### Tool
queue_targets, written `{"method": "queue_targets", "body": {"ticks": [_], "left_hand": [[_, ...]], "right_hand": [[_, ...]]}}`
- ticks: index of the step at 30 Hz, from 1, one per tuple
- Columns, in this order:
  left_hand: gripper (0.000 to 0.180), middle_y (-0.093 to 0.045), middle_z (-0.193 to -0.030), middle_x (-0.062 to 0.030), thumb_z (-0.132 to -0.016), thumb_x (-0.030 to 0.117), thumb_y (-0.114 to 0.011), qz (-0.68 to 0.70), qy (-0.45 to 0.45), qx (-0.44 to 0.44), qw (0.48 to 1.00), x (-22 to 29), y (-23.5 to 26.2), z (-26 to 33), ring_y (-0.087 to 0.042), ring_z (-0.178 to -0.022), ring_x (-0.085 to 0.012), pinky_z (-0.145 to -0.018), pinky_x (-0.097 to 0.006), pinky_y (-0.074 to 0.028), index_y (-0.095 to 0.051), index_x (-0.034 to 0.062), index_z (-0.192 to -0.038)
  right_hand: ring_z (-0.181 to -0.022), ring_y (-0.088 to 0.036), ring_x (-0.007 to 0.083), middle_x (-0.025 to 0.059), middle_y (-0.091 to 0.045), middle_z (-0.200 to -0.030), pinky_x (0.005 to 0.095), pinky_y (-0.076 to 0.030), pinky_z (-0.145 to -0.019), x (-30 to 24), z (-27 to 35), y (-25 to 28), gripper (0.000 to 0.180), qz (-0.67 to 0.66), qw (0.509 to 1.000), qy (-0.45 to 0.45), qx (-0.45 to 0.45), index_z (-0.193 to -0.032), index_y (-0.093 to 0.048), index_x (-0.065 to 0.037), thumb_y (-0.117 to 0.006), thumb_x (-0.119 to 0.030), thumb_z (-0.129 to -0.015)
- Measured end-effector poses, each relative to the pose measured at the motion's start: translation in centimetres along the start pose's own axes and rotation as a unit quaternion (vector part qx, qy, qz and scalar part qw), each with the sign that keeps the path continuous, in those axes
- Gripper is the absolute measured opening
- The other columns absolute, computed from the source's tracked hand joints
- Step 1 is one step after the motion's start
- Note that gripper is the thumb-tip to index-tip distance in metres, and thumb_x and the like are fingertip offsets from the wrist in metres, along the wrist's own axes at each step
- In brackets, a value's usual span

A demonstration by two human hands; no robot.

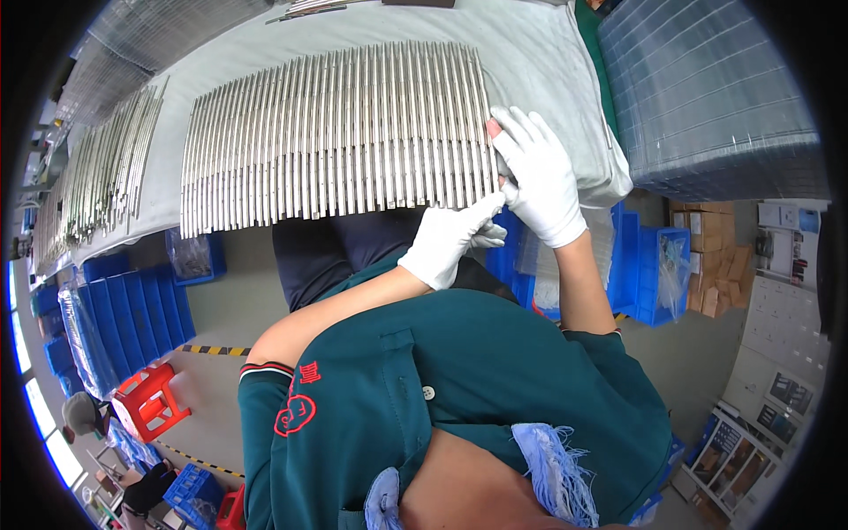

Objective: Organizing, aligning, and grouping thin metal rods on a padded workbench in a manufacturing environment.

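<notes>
A long row of slim silvery metal rods (340,132) lies side by side on a pale cloth-covered table (521,53). My right hand (541,172), in a white glove with a bare fingertip showing, rests against the row's right edge, its fingers stretched out along the last rods. At the near end of those same rods is my left hand (446,243), also white-gloved, with its fingers curled and one reaching toward the right hand. The two hands nearly meet at the corner of the row. Whatever sits between the left fingertips is hidden.
More metal rods (110,168) lie in a looser group at the table's left. Wrapped stacks (707,106) stand close on the right. Below are blue bins (132,309), a red stool (150,402) and cardboard boxes (711,252). Another person (146,490) is at lower left.
</notes>
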State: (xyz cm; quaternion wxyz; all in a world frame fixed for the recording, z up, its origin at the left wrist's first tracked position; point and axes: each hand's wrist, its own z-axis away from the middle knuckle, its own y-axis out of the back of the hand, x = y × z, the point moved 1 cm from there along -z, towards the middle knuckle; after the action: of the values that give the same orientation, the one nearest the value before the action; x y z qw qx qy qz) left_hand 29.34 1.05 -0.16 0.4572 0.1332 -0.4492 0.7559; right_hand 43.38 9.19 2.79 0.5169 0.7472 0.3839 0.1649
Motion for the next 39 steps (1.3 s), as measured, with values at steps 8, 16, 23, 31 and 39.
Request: {"method": "queue_targets", "body": {"ticks": [8, 16, 23, 31, 39], "left_hand": [[0.027, -0.061, -0.073, -0.0054, -0.088, 0.025, -0.07, -0.008, 0.006, -0.003, 1.0, 0.0, 0.0, 0.2, -0.064, -0.066, -0.0158, -0.066, -0.031, -0.055, -0.066, 0.0008, -0.099], [0.024, -0.059, -0.07, -0.0008, -0.088, 0.027, -0.07, 0.011, 0.007, 0.018, 1.0, -0.1, 0.6, -0.2, -0.058, -0.059, -0.0105, -0.059, -0.028, -0.051, -0.067, 0.0043, -0.094], [0.028, -0.063, -0.071, -0.0061, -0.086, 0.029, -0.071, -0.029, -0.044, 0.011, 0.999, 0.1, 0.7, 0.7, -0.061, -0.055, -0.0126, -0.053, -0.027, -0.052, -0.066, 0.0022, -0.085], [0.029, -0.061, -0.067, -0.0051, -0.086, 0.029, -0.07, -0.061, -0.035, 0.003, 0.998, 0.1, 1.3, 0.5, -0.059, -0.056, -0.012, -0.052, -0.026, -0.051, -0.067, -0.0005, -0.086], [0.029, -0.049, -0.055, -0.0007, -0.086, 0.029, -0.072, -0.042, -0.031, 0.015, 0.999, 0.5, 0.9, 1.0, -0.048, -0.049, -0.0096, -0.052, -0.026, -0.045, -0.062, 0.0065, -0.07]], "right_hand": [[-0.118, -0.052, 0.0331, 0.0151, -0.054, -0.13, 0.042, -0.038, -0.105, 0.0, 0.0, -0.2, 0.064, 0.0, 1.0, 0.006, 0.004, -0.124, -0.055, -0.003, -0.07, -0.009, -0.062], [-0.118, -0.052, 0.0329, 0.0154, -0.054, -0.13, 0.0417, -0.039, -0.104, -0.3, -0.3, 0.1, 0.065, -0.005, 1.0, 0.002, 0.004, -0.124, -0.055, -0.004, -0.071, -0.006, -0.061], [-0.119, -0.051, 0.0324, 0.0147, -0.053, -0.131, 0.0413, -0.038, -0.105, -0.2, -0.2, 0.1, 0.065, -0.017, 1.0, -0.005, -0.002, -0.127, -0.055, -0.005, -0.071, -0.007, -0.063], [-0.12, -0.051, 0.0318, 0.0147, -0.052, -0.132, 0.044, -0.036, -0.106, -0.4, -0.2, 0.1, 0.064, -0.001, 1.0, -0.002, -0.011, -0.129, -0.054, -0.008, -0.07, -0.009, -0.066], [-0.122, -0.049, 0.0329, 0.0149, -0.052, -0.132, 0.0446, -0.035, -0.107, -0.2, -0.1, 0.2, 0.063, 0.003, 1.0, 0.001, -0.025, -0.129, -0.054, -0.01, -0.069, -0.01, -0.068]]}}
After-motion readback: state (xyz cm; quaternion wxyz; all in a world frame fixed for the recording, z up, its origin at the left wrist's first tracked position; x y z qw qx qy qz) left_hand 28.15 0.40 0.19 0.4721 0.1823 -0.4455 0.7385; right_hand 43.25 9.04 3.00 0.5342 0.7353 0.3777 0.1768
